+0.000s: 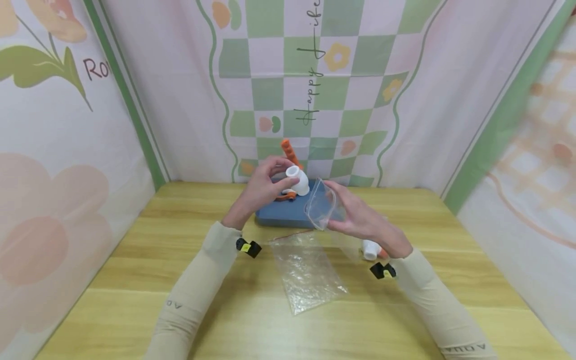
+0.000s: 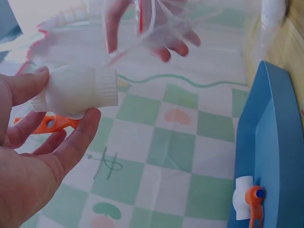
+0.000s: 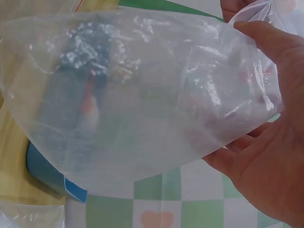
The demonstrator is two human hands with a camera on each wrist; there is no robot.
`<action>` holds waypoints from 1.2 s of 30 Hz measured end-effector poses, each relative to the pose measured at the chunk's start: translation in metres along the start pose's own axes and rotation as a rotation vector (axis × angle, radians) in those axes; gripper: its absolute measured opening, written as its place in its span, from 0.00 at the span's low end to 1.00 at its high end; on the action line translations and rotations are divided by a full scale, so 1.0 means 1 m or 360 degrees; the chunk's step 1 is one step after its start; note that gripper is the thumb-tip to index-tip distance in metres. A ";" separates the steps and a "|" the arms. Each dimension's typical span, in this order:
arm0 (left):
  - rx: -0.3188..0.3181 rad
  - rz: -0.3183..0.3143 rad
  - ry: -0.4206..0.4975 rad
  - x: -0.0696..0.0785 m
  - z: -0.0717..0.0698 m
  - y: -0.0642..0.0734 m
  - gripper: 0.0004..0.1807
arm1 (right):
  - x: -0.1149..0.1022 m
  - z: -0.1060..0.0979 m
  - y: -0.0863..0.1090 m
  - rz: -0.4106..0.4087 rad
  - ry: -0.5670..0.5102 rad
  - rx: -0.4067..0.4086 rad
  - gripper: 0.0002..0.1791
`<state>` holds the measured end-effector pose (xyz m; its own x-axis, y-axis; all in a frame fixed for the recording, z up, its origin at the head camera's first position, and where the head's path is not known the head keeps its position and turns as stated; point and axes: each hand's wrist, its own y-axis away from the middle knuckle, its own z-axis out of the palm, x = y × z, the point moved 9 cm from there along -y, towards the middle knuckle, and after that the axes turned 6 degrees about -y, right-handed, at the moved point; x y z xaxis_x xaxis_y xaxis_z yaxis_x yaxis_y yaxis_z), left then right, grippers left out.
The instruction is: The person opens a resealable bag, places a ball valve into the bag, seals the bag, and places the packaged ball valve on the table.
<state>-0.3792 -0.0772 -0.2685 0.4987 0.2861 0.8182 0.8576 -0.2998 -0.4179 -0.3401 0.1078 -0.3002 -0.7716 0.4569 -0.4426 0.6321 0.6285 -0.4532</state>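
Observation:
My left hand (image 1: 263,184) grips a white plastic ball valve (image 1: 301,184) with an orange handle (image 1: 291,152), thumb on one side and fingers on the other. In the left wrist view the valve's ribbed white body (image 2: 76,90) lies sideways between thumb and fingertips. My right hand (image 1: 360,216) holds a clear zip bag (image 1: 320,206) by its top, and its mouth gapes toward the valve. The bag's lower part (image 3: 137,104) hangs loose in the right wrist view. Both hands are raised around a blue tray (image 1: 281,217), where another white valve (image 2: 243,199) with an orange handle lies.
A flat clear bag (image 1: 308,272) with a red seal line lies on the wooden table (image 1: 216,310) in front of the tray. Partly under my right wrist is another white and orange valve (image 1: 371,250), in clear plastic. Printed cloth (image 1: 180,75) surrounds the table's back and sides.

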 end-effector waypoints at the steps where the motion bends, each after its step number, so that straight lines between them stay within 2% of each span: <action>1: 0.0003 0.0026 -0.0001 0.004 0.000 0.001 0.19 | 0.000 0.000 0.000 0.0007 -0.0002 -0.0001 0.52; 8: 0.0020 0.0201 0.0067 0.029 0.002 0.010 0.17 | 0.002 0.000 -0.001 0.0041 -0.0053 -0.0008 0.52; 17: -0.0049 0.0377 0.0186 0.055 0.015 0.023 0.16 | 0.005 0.000 0.000 0.0096 -0.0290 -0.0007 0.49; 22: -0.0061 0.0446 0.0152 0.062 0.021 0.027 0.17 | -0.001 -0.003 -0.001 0.0083 -0.0364 0.0003 0.50; 29: -0.0063 0.0553 0.0087 0.065 0.029 0.029 0.17 | -0.009 -0.005 0.000 0.0113 -0.0347 0.0008 0.50; 36: -0.0046 0.0604 -0.0160 0.066 0.037 0.031 0.18 | -0.014 -0.005 0.000 0.0102 -0.0362 0.0013 0.50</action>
<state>-0.3151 -0.0341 -0.2420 0.7906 0.2371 0.5645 0.6068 -0.4266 -0.6707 -0.3298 0.1047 -0.2898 -0.6944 0.3417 -0.6333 0.6807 0.5973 -0.4241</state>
